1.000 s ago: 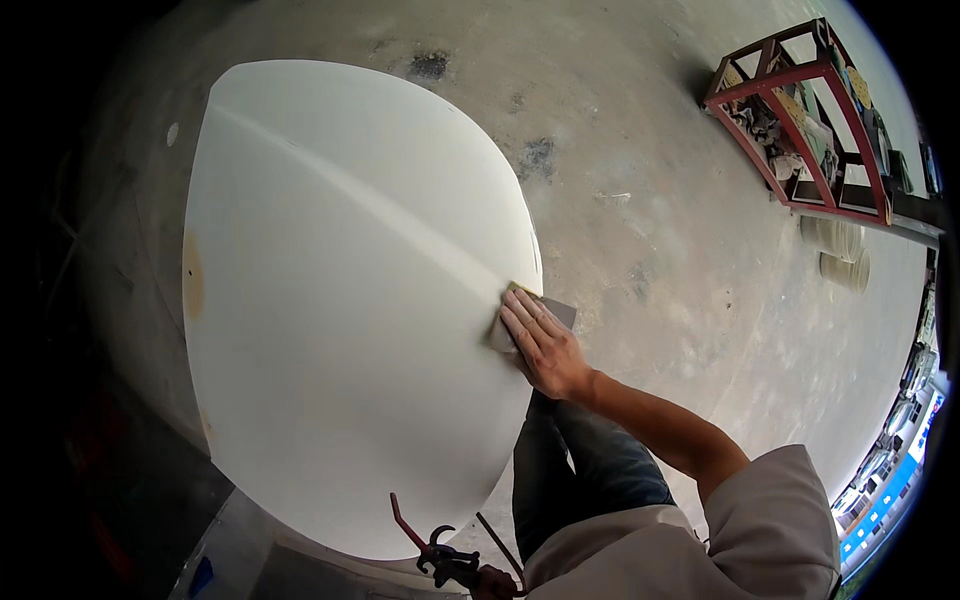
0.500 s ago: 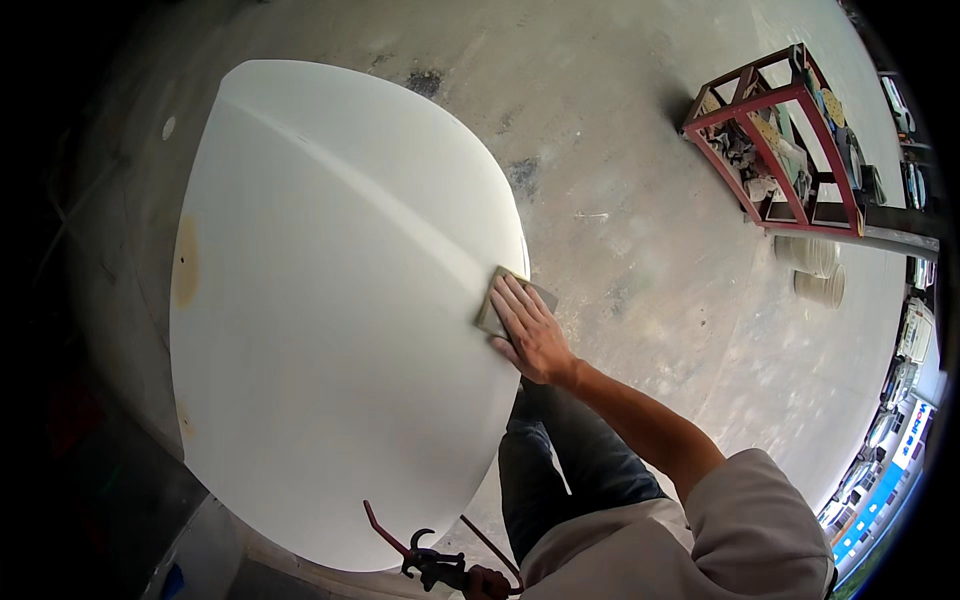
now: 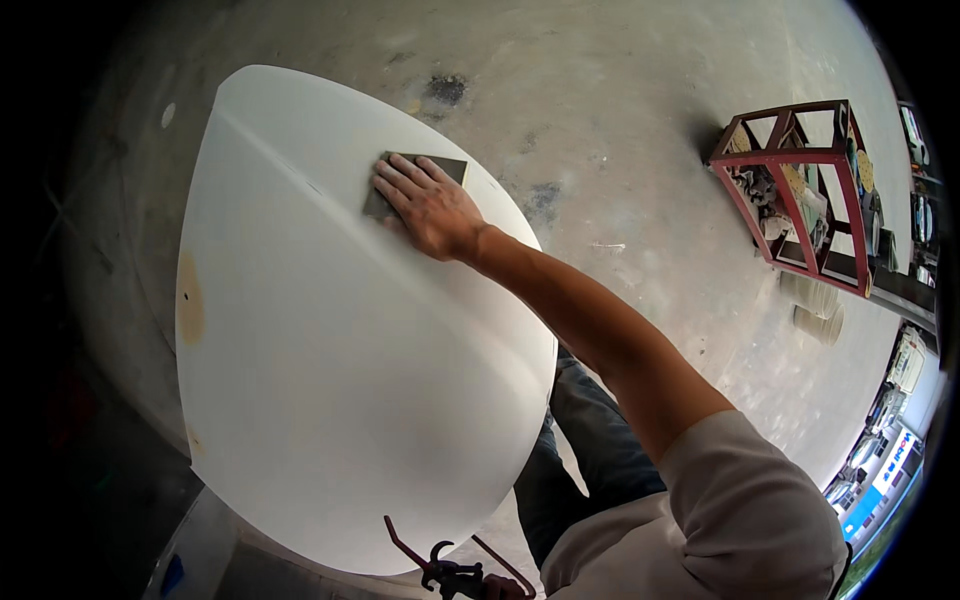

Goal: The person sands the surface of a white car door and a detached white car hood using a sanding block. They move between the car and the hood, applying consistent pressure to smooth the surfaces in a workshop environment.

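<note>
A large white, curved car hood panel (image 3: 340,400) fills the middle of the view, with a raised crease and tan patches along its left edge. On its upper right part my right hand (image 3: 428,208) presses a thin grey-brown sanding pad (image 3: 452,170) to the surface, fingers laid flat over it. At the bottom edge my left hand (image 3: 500,587) is closed on a black air blow gun (image 3: 455,577) with a bent red nozzle, beside the panel's lower edge. Most of that hand lies in shadow or outside the picture.
A red metal frame rack (image 3: 795,190) with rags and sanding discs stands on the concrete floor (image 3: 640,160) at the right. Pale buckets (image 3: 818,325) sit close to it. My legs (image 3: 600,430) are against the panel's right side.
My right hand has slid the sanding pad from the panel's right edge up and left, across the crease onto the upper part. The left hand keeps the blow gun low at the bottom.
</note>
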The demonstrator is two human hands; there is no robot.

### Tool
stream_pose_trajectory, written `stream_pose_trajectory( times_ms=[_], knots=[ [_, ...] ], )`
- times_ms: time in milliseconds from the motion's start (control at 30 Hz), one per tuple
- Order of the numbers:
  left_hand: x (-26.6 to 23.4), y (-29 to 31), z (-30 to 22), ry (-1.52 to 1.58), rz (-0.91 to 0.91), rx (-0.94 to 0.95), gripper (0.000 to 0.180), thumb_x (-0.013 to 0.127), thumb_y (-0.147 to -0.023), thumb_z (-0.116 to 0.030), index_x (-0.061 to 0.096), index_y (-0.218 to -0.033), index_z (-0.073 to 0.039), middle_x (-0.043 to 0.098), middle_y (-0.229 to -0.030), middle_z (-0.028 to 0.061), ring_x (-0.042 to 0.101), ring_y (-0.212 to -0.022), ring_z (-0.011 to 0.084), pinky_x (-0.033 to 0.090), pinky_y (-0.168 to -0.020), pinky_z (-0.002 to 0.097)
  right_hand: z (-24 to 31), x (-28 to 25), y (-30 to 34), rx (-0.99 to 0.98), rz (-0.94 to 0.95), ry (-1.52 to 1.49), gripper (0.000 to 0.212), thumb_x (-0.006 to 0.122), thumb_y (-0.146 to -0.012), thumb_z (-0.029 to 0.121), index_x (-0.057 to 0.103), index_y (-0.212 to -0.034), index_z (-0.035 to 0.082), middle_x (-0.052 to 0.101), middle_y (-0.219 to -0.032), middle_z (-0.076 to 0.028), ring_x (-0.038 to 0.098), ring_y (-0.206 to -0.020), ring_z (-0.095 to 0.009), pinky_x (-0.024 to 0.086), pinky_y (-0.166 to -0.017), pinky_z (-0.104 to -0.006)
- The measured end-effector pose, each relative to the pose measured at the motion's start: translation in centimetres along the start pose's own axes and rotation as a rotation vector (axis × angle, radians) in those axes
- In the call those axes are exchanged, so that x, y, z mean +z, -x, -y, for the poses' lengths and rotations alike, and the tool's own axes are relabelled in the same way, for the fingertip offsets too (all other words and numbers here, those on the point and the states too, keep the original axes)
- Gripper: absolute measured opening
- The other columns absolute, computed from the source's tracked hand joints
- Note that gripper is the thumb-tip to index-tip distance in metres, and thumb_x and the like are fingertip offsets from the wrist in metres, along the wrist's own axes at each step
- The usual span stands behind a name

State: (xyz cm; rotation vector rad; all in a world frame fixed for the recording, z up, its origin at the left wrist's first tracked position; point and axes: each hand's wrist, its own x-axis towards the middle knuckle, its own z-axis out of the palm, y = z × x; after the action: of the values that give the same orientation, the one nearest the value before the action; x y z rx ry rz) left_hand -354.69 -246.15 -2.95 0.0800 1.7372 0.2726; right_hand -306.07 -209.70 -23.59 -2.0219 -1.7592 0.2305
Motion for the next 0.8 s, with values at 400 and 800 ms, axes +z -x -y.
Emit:
stream_pose_trajectory(
  times_ms=[400,800],
  knots=[
    [8.2,2.4,-5.4,-0.082,0.179,0.119,0.045,0.053,-0.098,-0.039,0.039,-0.065,-0.011,0.032,-0.048,0.0001,0.028,-0.039,0.0114,0.029,-0.037,0.0273,4.0,-6.1,18.9,0.001,0.383,-0.086,0.069,0.059,-0.089,0.037,0.037,-0.145,0.003,0.03,-0.155,-0.014,0.025,-0.144,-0.03,0.021,-0.116,-0.0479],
    [10.9,1.2,-4.6,0.251,0.078,0.092,0.038,0.051,-0.099,-0.026,0.043,-0.066,-0.01,0.041,-0.049,0.0027,0.032,-0.038,0.0102,0.025,-0.035,0.026,3.1,-2.3,-1.9,-0.242,0.231,-0.033,0.051,0.057,-0.09,0.018,0.047,-0.137,0.0,0.041,-0.147,-0.013,0.033,-0.14,-0.031,0.025,-0.114,-0.0491]
  ],
)
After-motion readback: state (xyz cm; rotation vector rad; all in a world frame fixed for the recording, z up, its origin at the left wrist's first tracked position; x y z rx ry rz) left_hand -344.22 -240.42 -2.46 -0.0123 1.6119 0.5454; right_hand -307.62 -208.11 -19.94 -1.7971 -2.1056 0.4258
